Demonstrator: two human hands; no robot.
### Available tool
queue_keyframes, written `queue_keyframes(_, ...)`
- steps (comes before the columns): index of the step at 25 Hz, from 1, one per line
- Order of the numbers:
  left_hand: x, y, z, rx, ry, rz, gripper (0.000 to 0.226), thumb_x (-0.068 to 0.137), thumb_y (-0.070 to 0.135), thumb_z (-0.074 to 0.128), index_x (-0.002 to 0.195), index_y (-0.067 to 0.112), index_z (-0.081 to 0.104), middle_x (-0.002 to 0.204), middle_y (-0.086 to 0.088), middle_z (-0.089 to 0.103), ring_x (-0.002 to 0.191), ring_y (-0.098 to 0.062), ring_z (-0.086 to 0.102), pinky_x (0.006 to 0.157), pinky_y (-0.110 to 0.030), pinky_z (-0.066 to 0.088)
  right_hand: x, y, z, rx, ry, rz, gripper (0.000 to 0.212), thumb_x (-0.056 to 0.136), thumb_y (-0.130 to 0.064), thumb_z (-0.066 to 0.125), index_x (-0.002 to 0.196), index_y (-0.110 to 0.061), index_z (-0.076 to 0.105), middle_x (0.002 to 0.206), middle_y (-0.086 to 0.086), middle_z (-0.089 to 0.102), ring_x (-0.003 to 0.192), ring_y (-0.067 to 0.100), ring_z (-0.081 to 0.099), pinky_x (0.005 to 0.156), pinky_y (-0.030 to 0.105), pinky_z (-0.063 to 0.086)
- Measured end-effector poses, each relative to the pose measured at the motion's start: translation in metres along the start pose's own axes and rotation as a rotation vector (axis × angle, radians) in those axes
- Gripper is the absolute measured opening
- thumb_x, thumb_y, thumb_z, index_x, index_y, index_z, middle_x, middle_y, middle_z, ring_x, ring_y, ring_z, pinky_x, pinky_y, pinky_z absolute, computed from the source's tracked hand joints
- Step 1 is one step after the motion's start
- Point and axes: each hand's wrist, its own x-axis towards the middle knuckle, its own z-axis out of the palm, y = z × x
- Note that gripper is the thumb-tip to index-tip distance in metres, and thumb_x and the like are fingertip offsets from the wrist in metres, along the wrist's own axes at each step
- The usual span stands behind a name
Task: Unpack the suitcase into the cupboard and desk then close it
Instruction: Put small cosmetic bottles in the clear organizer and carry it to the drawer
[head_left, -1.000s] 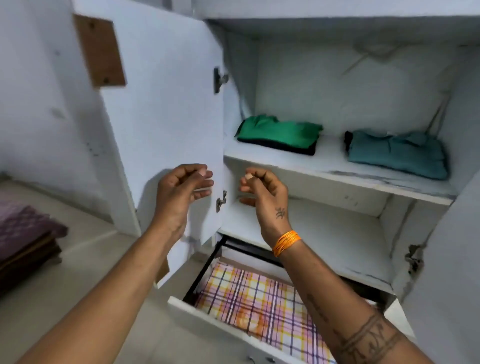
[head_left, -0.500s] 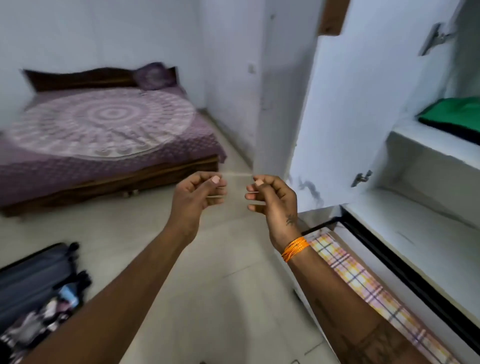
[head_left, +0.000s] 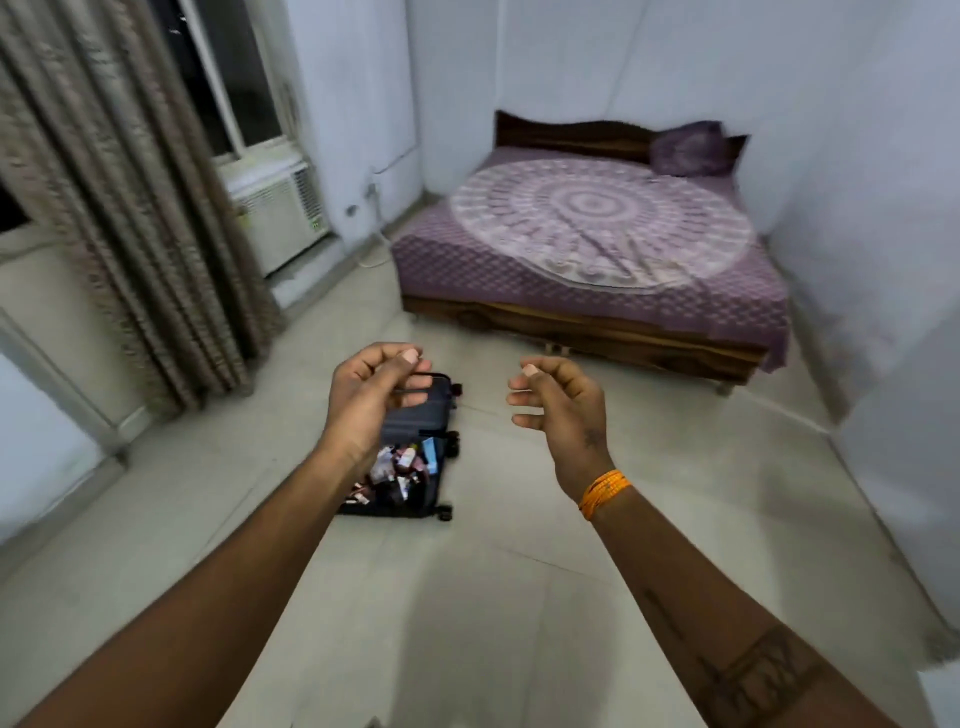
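Both the left hand (head_left: 375, 396) and the right hand (head_left: 561, 402) hover empty with fingers loosely curled above the open dark hard-shell suitcase (head_left: 410, 457) lying on the pale tiled floor (head_left: 493, 571), so the fetching step seemingly begins, requiring a reach down into its jumbled contents.

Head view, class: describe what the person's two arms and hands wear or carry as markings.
Both forearms are bare, with no sleeves in view. The right wrist wears an orange thread band. The right hand has a small dark tattoo on its back, and the right forearm bears a larger dark band tattoo. The left hand shows no jewellery or markings.
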Motion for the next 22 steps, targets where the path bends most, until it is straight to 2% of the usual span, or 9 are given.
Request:
queue_keyframes(4, 0.043, -0.002, -0.118, 0.022, 0.116, -0.019, 0.013, 0.101, 0.013, 0.064, 0.107, 0.005, 0.072, 0.097, -0.012, 0.079, 0.087, -0.022, 0.073, 0.071, -0.028, 0.061, 0.039, 0.032, 0.122, 0.007, -0.088, 0.037, 0.018, 0.103, -0.017, 0.062, 0.112, -0.004, 0.070, 0.102, 0.016, 0.077, 0.084, 0.019, 0.074, 0.069, 0.034, 0.060)
queue_keyframes(10, 0.111, -0.010, -0.247, 0.070, 0.191, -0.081, 0.015, 0.101, 0.014, 0.064, 0.109, 0.004, 0.072, 0.094, -0.010, 0.079, 0.082, -0.021, 0.073, 0.069, -0.028, 0.059, 0.088, 0.080, 0.258, 0.008, -0.105, 0.111, 0.016, 0.102, -0.015, 0.062, 0.110, -0.003, 0.070, 0.093, 0.013, 0.075, 0.081, 0.021, 0.072, 0.069, 0.036, 0.060)
queue_keyframes(13, 0.145, -0.026, -0.278, 0.077, 0.219, -0.100, 0.021, 0.101, 0.017, 0.066, 0.113, 0.000, 0.071, 0.097, -0.012, 0.079, 0.087, -0.024, 0.074, 0.073, -0.032, 0.060, 0.115, 0.105, 0.291, -0.010, -0.107, 0.142, 0.016, 0.102, -0.017, 0.063, 0.109, -0.005, 0.071, 0.096, 0.016, 0.077, 0.083, 0.023, 0.074, 0.072, 0.039, 0.062)
queue_keyframes(18, 0.220, -0.080, -0.307, 0.084, 0.221, -0.189, 0.022, 0.101, 0.020, 0.067, 0.113, 0.002, 0.072, 0.103, -0.017, 0.078, 0.089, -0.028, 0.074, 0.078, -0.038, 0.061, 0.183, 0.165, 0.332, -0.065, -0.089, 0.222, 0.015, 0.100, -0.019, 0.065, 0.106, -0.008, 0.073, 0.089, 0.009, 0.077, 0.080, 0.020, 0.074, 0.072, 0.038, 0.062)
queue_keyframes(22, 0.289, -0.136, -0.318, 0.092, 0.233, -0.290, 0.024, 0.101, 0.022, 0.068, 0.114, 0.002, 0.072, 0.104, -0.017, 0.078, 0.089, -0.027, 0.075, 0.077, -0.036, 0.062, 0.250, 0.222, 0.356, -0.082, -0.078, 0.310, 0.016, 0.101, -0.019, 0.065, 0.107, -0.005, 0.072, 0.097, 0.017, 0.076, 0.084, 0.025, 0.073, 0.072, 0.039, 0.063)
